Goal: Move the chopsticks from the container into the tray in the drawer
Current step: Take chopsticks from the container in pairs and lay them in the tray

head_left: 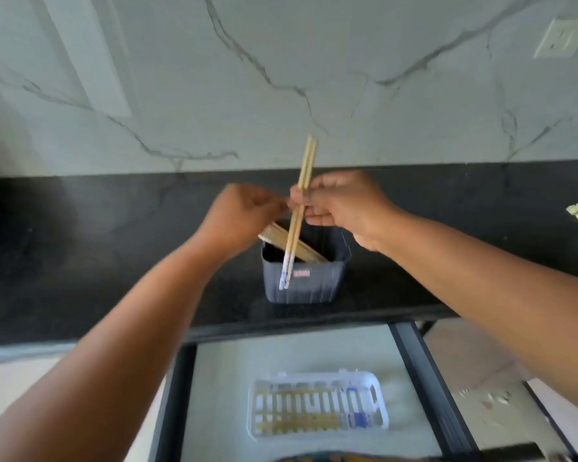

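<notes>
The right hand [344, 211] fingers pinch a chopstick pair [301, 208] above the container [306, 278] (left hand [241, 218] grip unclear).

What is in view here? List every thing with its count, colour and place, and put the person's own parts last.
held chopsticks: one pair, pale wood with white and blue tips, upright above the container.
container: one, dark grey, on the black counter, with a red label on its front.
chopsticks in the container: several, pale wood, leaning toward its left rim; exact count cannot be told.
tray: one, white slatted plastic, in the open drawer, with some chopsticks already lying in it.
drawer: one, dark frame with a pale floor, open below the counter.
counter: one, black.
wall outlet: one, off-white, upper right on the marbled wall.
left hand: at the pair, grip blurred.
right hand: pinches the pair.
</notes>
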### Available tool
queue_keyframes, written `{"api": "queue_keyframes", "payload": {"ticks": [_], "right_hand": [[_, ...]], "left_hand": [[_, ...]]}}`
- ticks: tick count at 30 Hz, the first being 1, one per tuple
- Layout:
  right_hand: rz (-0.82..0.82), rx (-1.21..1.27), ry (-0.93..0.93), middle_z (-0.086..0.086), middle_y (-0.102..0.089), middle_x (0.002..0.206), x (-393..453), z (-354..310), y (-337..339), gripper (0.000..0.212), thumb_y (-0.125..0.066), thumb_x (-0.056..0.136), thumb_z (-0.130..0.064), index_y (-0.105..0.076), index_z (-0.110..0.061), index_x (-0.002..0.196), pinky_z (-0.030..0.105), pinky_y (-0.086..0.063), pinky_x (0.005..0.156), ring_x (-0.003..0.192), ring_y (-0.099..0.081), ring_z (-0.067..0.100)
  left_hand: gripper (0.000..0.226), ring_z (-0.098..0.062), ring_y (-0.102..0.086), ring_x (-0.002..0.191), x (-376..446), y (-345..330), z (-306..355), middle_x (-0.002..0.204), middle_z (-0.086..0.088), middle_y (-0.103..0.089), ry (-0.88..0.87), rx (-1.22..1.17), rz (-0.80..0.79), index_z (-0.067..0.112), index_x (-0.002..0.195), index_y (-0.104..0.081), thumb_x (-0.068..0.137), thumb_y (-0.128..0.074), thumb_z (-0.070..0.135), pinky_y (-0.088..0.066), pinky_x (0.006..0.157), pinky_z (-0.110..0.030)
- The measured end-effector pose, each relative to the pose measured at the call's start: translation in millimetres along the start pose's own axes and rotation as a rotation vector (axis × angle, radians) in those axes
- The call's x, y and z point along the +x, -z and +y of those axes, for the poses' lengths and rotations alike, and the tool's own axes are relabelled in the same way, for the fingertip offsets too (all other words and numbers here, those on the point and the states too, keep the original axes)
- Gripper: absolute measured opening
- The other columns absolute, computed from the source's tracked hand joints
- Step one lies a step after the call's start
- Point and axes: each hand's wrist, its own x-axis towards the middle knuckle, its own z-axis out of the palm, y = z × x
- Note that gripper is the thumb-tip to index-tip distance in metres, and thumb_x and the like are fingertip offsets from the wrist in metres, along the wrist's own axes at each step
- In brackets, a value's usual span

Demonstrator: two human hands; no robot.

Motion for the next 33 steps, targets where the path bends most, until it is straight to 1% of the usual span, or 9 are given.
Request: {"api": "queue_keyframes", "payload": {"ticks": [4,8,10,12,14,16,20,24,33], "right_hand": [[-0.150,-0.259,0.136,0.005,-0.077,0.079,-27,31,-15,0.002,-0.079,0.079,-0.020,-0.077,-0.020,0.079,0.037,-0.062,0.074,0.077,-0.074,0.022],[-0.453,-0.470,0.103,-0.011,-0.076,0.081,-54,81,-31,0.008,-0.077,0.079,-0.028,-0.077,-0.027,0.086,0.027,-0.058,0.076,0.075,-0.070,0.002],[-0.551,-0.593,0.061,-0.009,-0.075,0.082,-61,113,-38,0.013,-0.074,0.081,-0.032,-0.077,-0.025,0.091,0.030,-0.058,0.072,0.072,-0.068,0.005],[-0.614,-0.693,-0.013,-0.006,-0.073,0.080,-65,148,-45,0.014,-0.069,0.084,-0.034,-0.076,-0.024,0.091,0.032,-0.054,0.069,0.071,-0.065,0.008],[-0.661,-0.744,-0.096,-0.006,-0.069,0.077,-66,182,-49,0.014,-0.064,0.088,-0.032,-0.075,-0.023,0.089,0.029,-0.047,0.063,0.069,-0.059,0.010],[-0.713,-0.782,-0.148,-0.003,-0.068,0.080,-68,210,-52,0.017,-0.058,0.091,-0.028,-0.072,-0.020,0.087,0.030,-0.043,0.064,0.070,-0.056,0.012],[-0.774,-0.782,-0.167,-0.004,-0.062,0.072,-72,249,-63,0.026,-0.053,0.092,-0.022,-0.057,-0.022,0.066,0.032,-0.041,0.063,0.069,-0.055,0.020],[-0.840,-0.858,-0.112,-0.005,-0.052,0.067,-66,262,-79,0.021,-0.055,0.090,-0.021,-0.055,-0.015,0.070,0.031,-0.037,0.058,0.064,-0.049,0.017],[-0.896,-0.844,-0.159,-0.004,-0.055,0.065,-47,273,-88,0.024,-0.062,0.086,-0.023,-0.055,-0.015,0.064,0.029,-0.037,0.058,0.061,-0.050,0.016]], "left_hand": [[0.007,0.007,-0.065,0.081,-14,9,-48,0.083,0.024,-0.071,-0.140,-0.145,0.324,0.036,0.088,-0.073,0.086,-0.066,0.033,-0.048,0.074,-0.015],[0.022,-0.004,-0.058,0.115,-23,10,-102,0.112,0.010,-0.066,-0.228,0.076,0.491,0.020,0.110,-0.069,0.094,-0.056,0.029,-0.041,0.098,-0.014],[0.036,-0.017,-0.044,0.133,-28,5,-132,0.132,0.001,-0.057,-0.168,0.235,0.446,0.012,0.125,-0.061,0.095,-0.053,0.030,-0.031,0.111,-0.025],[0.054,-0.026,-0.022,0.145,-35,-6,-161,0.152,-0.007,-0.038,0.042,0.446,0.332,0.013,0.142,-0.042,0.096,-0.047,0.039,-0.017,0.119,-0.041],[0.073,-0.029,-0.002,0.148,-45,-18,-188,0.161,-0.009,-0.015,0.332,0.687,0.159,0.014,0.151,-0.020,0.094,-0.036,0.056,0.000,0.119,-0.051],[0.085,-0.029,0.004,0.148,-53,-27,-208,0.162,-0.009,-0.005,0.471,0.843,0.033,0.015,0.153,-0.009,0.089,-0.022,0.070,0.005,0.117,-0.055],[0.091,-0.027,0.002,0.149,-47,-31,-220,0.162,-0.004,-0.005,0.473,0.901,-0.008,0.020,0.153,-0.011,0.082,-0.009,0.078,0.002,0.116,-0.056],[0.091,-0.025,0.001,0.149,-47,-31,-222,0.162,-0.003,-0.006,0.474,0.914,0.004,0.021,0.152,-0.012,0.081,-0.009,0.078,0.001,0.117,-0.056],[0.089,-0.023,0.001,0.149,-48,-31,-219,0.162,-0.002,-0.007,0.473,0.901,0.025,0.022,0.153,-0.013,0.083,-0.015,0.077,0.003,0.117,-0.053]]}}
